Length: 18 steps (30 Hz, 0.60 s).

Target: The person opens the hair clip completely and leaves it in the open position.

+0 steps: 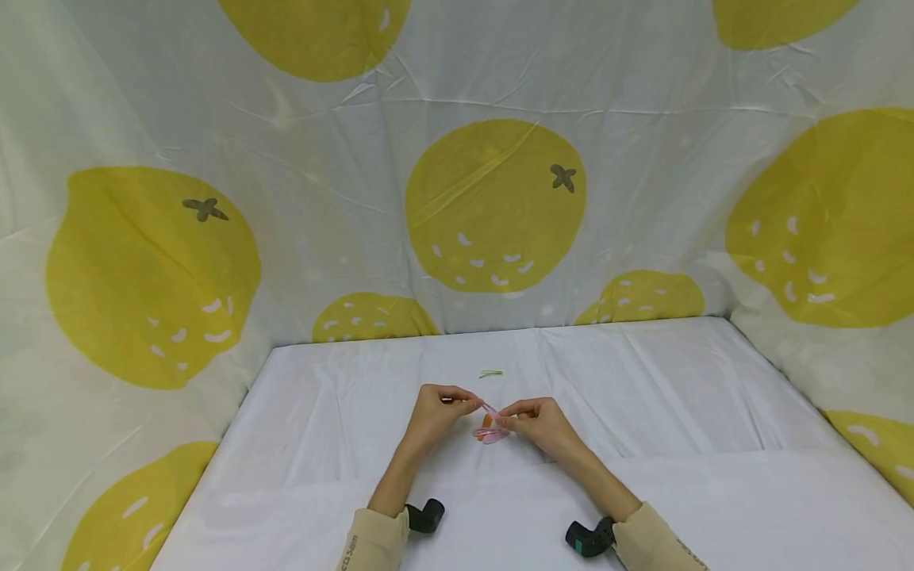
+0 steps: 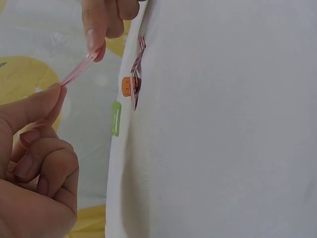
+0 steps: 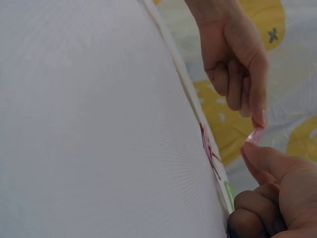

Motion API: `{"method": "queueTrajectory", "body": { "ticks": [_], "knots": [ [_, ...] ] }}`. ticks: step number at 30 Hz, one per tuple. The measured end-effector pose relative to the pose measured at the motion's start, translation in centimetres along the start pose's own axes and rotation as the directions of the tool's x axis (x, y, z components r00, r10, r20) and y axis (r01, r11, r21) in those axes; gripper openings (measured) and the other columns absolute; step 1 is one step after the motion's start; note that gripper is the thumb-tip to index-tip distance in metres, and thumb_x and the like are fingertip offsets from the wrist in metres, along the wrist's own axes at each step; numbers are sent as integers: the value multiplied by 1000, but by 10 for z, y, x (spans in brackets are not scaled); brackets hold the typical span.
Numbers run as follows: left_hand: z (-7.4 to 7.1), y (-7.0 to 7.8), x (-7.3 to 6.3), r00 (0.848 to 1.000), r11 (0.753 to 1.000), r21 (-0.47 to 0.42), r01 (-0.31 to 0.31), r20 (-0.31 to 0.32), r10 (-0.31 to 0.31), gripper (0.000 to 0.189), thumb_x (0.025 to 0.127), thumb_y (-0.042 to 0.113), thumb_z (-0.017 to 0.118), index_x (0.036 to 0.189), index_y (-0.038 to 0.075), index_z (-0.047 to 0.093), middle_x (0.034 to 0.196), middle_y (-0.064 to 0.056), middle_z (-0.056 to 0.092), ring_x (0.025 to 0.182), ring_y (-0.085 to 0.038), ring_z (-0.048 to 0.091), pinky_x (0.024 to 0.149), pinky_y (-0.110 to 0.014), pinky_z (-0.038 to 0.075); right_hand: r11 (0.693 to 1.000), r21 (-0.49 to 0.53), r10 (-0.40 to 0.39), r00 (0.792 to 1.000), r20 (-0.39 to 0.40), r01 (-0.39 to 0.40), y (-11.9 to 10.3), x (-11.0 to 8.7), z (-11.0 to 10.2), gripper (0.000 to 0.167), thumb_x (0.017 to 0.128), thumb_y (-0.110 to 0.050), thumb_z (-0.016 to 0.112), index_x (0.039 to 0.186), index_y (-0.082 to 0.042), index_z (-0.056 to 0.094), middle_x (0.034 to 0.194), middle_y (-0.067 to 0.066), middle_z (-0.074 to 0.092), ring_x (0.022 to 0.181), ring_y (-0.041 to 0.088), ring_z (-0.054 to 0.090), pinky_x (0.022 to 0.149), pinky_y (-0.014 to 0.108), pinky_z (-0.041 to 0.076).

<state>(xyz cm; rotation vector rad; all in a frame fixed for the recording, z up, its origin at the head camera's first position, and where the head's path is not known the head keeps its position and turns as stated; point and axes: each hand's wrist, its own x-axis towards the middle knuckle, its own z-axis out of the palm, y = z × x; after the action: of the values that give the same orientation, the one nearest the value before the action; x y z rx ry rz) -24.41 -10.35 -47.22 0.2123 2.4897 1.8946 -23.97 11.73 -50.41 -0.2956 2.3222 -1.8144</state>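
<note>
A thin bundle of pink thread-like strands [image 2: 78,72] is stretched between my two hands. My left hand [image 1: 437,414] pinches one end between thumb and forefinger, its other fingers curled in. The right hand [image 1: 544,426] pinches the other end the same way, close by on the right. Below them on the white table lie more looped pink strands [image 1: 491,435] with dark lines in the left wrist view. Next to these is a small orange piece [image 2: 127,87], partly covered by the strands.
Several light green strips [image 1: 490,373] lie on the white-covered table [image 1: 343,428], beyond the hands. A pale curtain [image 1: 643,198] with large yellow fruit prints rises behind the table and along both sides. Black wrist devices [image 1: 426,516] sit at both sleeves.
</note>
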Motion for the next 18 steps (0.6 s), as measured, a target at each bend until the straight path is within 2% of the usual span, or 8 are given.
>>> {"method": "queueTrajectory", "body": {
  "ticks": [2, 6, 8, 10, 14, 18],
  "knots": [
    [1, 4, -1, 1000, 1000, -8, 7, -12, -7, 10, 85, 7, 83, 87, -4, 81, 87, -17, 78, 76, -8, 59, 66, -21, 44, 1000, -5, -6, 1000, -20, 6, 0, 0, 0, 17, 91, -23, 80, 98, -7, 82, 56, -11, 38, 54, 4, 29, 52, 20, 26],
    [2, 6, -2, 1000, 1000, -10, 23, -18, -23, 10, 85, 4, 81, 87, -6, 80, 84, -17, 77, 73, -8, 56, 64, -21, 42, 1000, 29, -1, 995, -97, 4, 0, 0, 1, 17, 93, -21, 78, 98, -5, 81, 60, -7, 52, 58, 4, 35, 56, 20, 30],
    [2, 2, 0, 1000, 1000, -4, 30, -8, -31, 11, 84, 6, 82, 86, -5, 80, 82, -14, 76, 71, -8, 54, 63, -21, 41, 997, 70, 18, 991, -131, -9, -1, 0, 1, 19, 94, -20, 77, 100, -2, 80, 62, -6, 55, 60, 4, 37, 56, 20, 31],
    [0, 0, 1, 999, 1000, 3, 28, 16, -28, 12, 85, 9, 83, 87, -2, 81, 81, -9, 77, 70, -7, 53, 63, -21, 40, 993, 115, 50, 988, -149, -33, -2, 0, 2, 20, 94, -19, 77, 101, 0, 79, 60, -8, 52, 57, 3, 35, 54, 20, 29],
    [-2, -2, 2, 998, 1000, 19, 20, 52, -21, 13, 85, 12, 83, 89, -1, 82, 80, -4, 76, 69, -6, 52, 61, -20, 39, 989, 144, 61, 989, -133, -42, -3, 0, 2, 22, 94, -19, 76, 102, 2, 77, 57, -9, 44, 53, 3, 32, 51, 20, 27],
    [-3, -2, 1, 997, 999, 16, 32, 73, -33, 13, 86, 12, 83, 90, -1, 82, 82, -3, 76, 70, -7, 52, 61, -21, 39, 989, 146, 31, 995, -92, -18, 0, 2, 1, 24, 96, -19, 74, 105, 3, 76, 57, -10, 42, 51, 3, 31, 49, 19, 26]
  ]
}}
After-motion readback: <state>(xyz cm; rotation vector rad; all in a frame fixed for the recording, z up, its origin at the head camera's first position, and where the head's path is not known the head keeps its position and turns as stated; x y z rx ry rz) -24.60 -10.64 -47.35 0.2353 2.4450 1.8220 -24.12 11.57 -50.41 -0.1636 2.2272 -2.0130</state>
